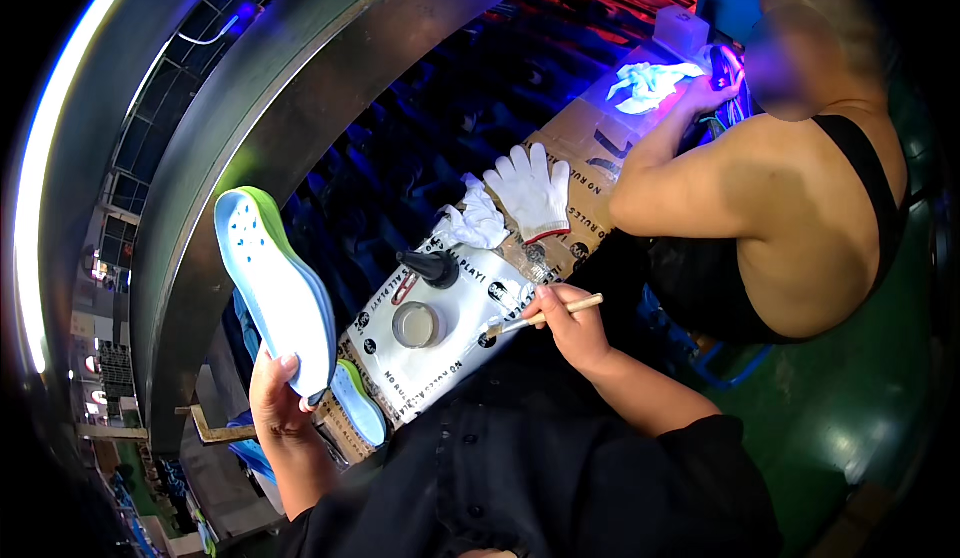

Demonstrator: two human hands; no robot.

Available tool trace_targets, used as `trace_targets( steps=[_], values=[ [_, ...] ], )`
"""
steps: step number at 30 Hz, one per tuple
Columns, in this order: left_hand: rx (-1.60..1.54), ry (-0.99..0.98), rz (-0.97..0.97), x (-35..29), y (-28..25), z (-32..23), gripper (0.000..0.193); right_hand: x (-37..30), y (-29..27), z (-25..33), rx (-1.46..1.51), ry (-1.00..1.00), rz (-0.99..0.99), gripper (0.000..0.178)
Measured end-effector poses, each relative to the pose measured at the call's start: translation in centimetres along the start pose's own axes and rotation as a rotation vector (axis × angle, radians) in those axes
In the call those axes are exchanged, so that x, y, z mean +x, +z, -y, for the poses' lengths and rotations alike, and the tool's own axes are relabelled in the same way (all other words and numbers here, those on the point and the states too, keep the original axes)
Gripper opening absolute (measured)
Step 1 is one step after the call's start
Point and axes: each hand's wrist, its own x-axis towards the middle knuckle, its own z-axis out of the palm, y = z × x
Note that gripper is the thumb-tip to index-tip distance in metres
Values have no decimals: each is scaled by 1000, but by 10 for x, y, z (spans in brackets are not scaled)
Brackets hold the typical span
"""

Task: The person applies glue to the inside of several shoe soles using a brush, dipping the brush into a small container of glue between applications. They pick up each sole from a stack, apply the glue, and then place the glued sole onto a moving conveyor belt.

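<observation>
In my left hand [275,393] is a light blue shoe sole [280,283] with a green edge and small holes near its far end, gripped by the near end and tilted upward. My right hand [573,328] pinches a brush [583,304] with a pale wooden handle, its bristles low over the printed white sheet [440,368]. Between the hands, a small round jar [415,325] of greyish liquid stands on the sheet. Behind the jar is a black bottle [436,270] with a pointed nozzle, beside a small red tool [404,287]. A second blue and green sole [360,406] lies by my left wrist.
A white knit glove [530,193] and a crumpled white cloth [472,220] lie beyond the sheet on cardboard [590,123]. At the right, a co-worker [770,198] sits close, handling something white under purple light. A curved metal machine frame [180,258] rises along the left.
</observation>
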Motion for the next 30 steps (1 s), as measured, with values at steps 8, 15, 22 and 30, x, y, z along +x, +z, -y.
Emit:
trace_targets(
  steps=[8, 15, 22, 30],
  values=[
    [165, -235, 318, 28, 65, -15, 56, -6, -6, -3, 59, 102, -84, 32],
    [-298, 66, 176, 265, 124, -169, 16, 3, -13, 4, 59, 104, -114, 34],
    [-103, 458, 237, 232, 153, -122, 37, 9, -16, -11, 88, 219, -140, 35],
    [487, 59, -87, 25, -60, 17, 28, 15, 9, -21, 140, 167, -83, 35]
  ],
)
